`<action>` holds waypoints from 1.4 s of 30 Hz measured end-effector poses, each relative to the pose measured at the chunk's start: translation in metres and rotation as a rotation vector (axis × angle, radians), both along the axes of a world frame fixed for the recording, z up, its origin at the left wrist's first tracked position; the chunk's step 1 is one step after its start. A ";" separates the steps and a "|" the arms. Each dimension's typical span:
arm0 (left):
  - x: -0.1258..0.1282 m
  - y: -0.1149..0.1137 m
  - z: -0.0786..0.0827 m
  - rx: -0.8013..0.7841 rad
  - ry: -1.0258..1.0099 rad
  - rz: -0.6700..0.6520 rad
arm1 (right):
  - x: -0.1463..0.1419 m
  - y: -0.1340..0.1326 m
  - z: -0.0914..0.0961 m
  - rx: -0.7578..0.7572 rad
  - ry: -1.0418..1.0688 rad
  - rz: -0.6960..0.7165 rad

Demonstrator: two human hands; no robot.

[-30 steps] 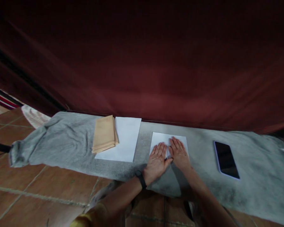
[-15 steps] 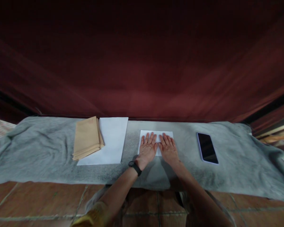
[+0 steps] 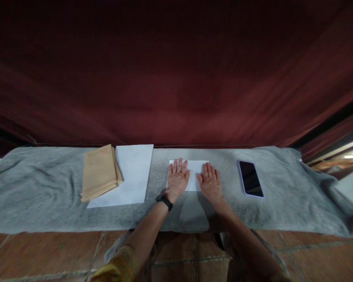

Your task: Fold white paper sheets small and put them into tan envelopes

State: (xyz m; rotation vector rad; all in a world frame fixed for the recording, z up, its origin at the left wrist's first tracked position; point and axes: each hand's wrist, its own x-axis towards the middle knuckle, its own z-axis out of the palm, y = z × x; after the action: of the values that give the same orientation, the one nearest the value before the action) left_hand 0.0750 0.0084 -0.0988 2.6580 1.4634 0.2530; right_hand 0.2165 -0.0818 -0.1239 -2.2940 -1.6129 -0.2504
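Note:
A small white sheet of paper (image 3: 193,176), possibly folded, lies flat on the grey cloth in front of me. My left hand (image 3: 178,180) rests flat on its left end, fingers stretched out and palm down. At the right end lies my right hand (image 3: 210,183), also flat with its fingers extended, over the sheet's right edge. Bare paper shows between the two hands. A black wristband (image 3: 164,201) circles my left wrist. Neither hand grips anything.
Brown envelopes (image 3: 100,170) are stacked partly over larger white paper (image 3: 135,172) on the left. To the right lies a phone (image 3: 250,178) with a lilac edge. Grey cloth (image 3: 47,188) covers the narrow surface. A dark red curtain-like sheet (image 3: 176,86) hangs behind; tiled floor (image 3: 47,250) shows below.
My hands have moved apart across the small sheet, the left toward its left end and the right toward its right end. The whole view has shifted slightly.

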 end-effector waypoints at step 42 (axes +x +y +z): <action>-0.003 -0.011 0.002 0.033 -0.024 -0.124 | 0.000 0.005 0.001 0.016 -0.001 0.019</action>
State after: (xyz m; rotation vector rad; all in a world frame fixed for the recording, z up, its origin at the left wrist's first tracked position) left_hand 0.0716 -0.0025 -0.0963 2.7487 1.2925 0.2998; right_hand 0.2162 -0.0764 -0.1224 -2.2660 -1.6273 -0.2588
